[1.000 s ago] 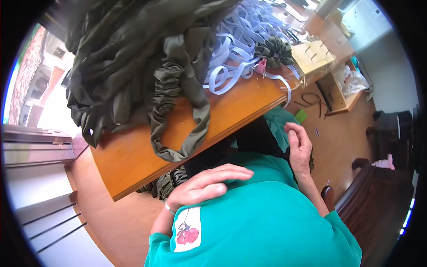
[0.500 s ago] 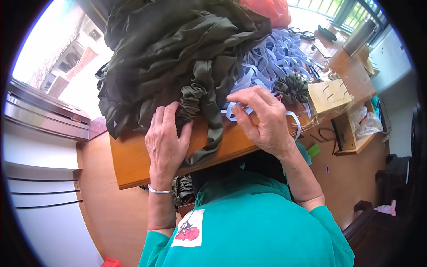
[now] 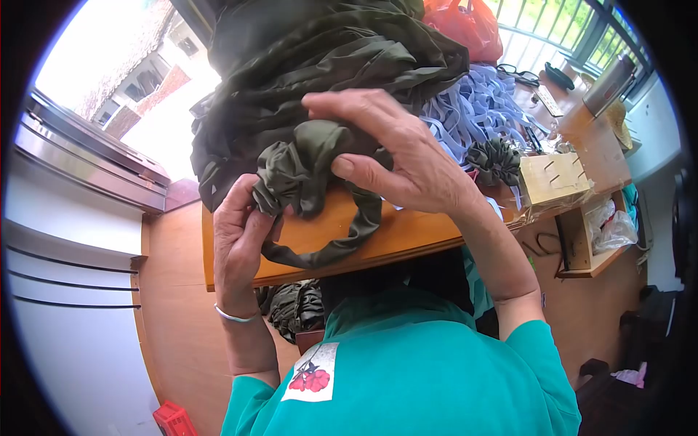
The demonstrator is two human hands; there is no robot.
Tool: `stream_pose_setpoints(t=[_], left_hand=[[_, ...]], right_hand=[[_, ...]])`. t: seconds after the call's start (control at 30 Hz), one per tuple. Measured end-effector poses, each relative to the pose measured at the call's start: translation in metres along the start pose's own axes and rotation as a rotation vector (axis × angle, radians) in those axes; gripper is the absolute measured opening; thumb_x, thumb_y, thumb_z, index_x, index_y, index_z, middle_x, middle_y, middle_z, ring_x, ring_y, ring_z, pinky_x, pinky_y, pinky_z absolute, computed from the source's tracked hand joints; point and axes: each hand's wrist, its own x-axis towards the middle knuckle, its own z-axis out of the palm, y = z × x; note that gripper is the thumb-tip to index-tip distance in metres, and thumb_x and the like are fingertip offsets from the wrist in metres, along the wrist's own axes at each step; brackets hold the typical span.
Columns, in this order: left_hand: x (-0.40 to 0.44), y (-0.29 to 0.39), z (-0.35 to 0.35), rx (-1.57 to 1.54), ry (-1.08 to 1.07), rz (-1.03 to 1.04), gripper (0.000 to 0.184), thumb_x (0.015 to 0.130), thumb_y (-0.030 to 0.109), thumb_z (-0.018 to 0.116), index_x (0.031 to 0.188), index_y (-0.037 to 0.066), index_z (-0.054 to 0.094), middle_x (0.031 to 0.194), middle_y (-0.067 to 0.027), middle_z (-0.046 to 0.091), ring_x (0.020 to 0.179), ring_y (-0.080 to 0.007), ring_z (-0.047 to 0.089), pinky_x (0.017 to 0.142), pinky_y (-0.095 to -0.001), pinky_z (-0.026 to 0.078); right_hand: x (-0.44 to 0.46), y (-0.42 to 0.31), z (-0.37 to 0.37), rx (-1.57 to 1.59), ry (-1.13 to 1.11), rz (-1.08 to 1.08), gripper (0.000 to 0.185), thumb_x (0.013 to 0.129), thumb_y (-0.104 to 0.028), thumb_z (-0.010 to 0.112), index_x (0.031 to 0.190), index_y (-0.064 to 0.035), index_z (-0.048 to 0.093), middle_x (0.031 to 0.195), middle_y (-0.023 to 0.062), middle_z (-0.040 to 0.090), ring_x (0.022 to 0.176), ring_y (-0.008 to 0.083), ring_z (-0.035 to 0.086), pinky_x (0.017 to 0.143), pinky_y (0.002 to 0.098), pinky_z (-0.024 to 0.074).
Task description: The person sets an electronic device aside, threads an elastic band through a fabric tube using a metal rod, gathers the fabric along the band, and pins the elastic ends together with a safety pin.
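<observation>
**Band (image 3: pixel 309 163) pinched by its gathers**

The gathers are pinched by the left hand (image 3: pixel 238 236), seemingly to be kept steady, with the loop left slack over the table (image 3: pixel 411 229), before the dark pile (image 3: pixel 331 62). The right hand (image 3: pixel 407 156) is held spread beside it, nothing gripped; whether cloth is touched cannot be told.

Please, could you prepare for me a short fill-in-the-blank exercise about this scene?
1. The dark green band is pinched by the person's ____ hand.
2. The pale strips lie to the ____ of the large fabric pile.
3. The shirt has a printed red ____.
4. The drawer stands ____.

Missing words: left; right; flower; open.
</observation>
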Motion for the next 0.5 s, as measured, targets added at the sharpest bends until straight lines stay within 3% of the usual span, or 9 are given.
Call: stream_pose_setpoints(t=[0.07, 0.1, 0.23, 0.33, 0.5], left_hand=[[0.001, 0.01, -0.003, 0.037, -0.035, -0.021, 0.014, 0.099, 0.003, 0.053, 0.11, 0.001, 0.061, 0.085, -0.0016, 0.066, 0.061, -0.0022, 0.045, 0.054, -0.0175, 0.033], [0.002, 0.013, -0.007, 0.072, -0.051, -0.027, 0.015, 0.098, 0.002, 0.052, 0.11, 0.001, 0.061, 0.085, -0.0011, 0.065, 0.061, -0.0016, 0.044, 0.053, -0.0172, 0.032], [0.008, 0.028, -0.014, 0.322, -0.06, -0.079, 0.019, 0.092, -0.001, 0.052, 0.107, 0.0, 0.064, 0.077, -0.0008, 0.065, 0.061, -0.0025, 0.048, 0.054, -0.0201, 0.036], [0.013, 0.034, -0.011, 0.451, -0.092, -0.07, 0.02, 0.089, -0.002, 0.052, 0.105, -0.002, 0.064, 0.075, -0.0037, 0.066, 0.065, -0.0057, 0.056, 0.058, -0.0226, 0.043], [0.021, 0.04, -0.002, 0.584, -0.138, -0.09, 0.024, 0.086, -0.003, 0.051, 0.107, -0.004, 0.062, 0.079, -0.0092, 0.069, 0.074, -0.0119, 0.066, 0.068, -0.0277, 0.052]], right_hand=[[0.002, -0.003, 0.001, 0.394, -0.194, 0.206, 0.046, 0.1, -0.034, 0.062, 0.134, -0.0035, 0.059, 0.106, 0.0074, 0.069, 0.095, 0.0159, 0.065, 0.085, 0.0304, 0.0523], [0.001, -0.011, -0.001, 0.552, -0.239, 0.412, 0.032, 0.101, -0.021, 0.06, 0.126, -0.0013, 0.063, 0.089, -0.0001, 0.067, 0.083, 0.0068, 0.06, 0.076, 0.0226, 0.0494], [0.002, -0.008, 0.002, 0.312, 0.011, 0.295, 0.017, 0.098, -0.006, 0.061, 0.112, -0.0009, 0.069, 0.087, -0.0045, 0.064, 0.078, 0.0016, 0.053, 0.068, 0.0201, 0.046], [0.004, -0.021, -0.009, 0.213, -0.052, 0.222, 0.014, 0.096, -0.004, 0.063, 0.109, -0.0019, 0.069, 0.085, -0.0034, 0.065, 0.076, 0.0025, 0.056, 0.065, 0.0216, 0.0463], [-0.001, -0.02, -0.005, 0.024, -0.043, 0.146, 0.009, 0.09, -0.004, 0.071, 0.098, -0.0018, 0.068, 0.079, 0.0102, 0.069, 0.069, 0.0183, 0.067, 0.063, 0.0289, 0.0509]])
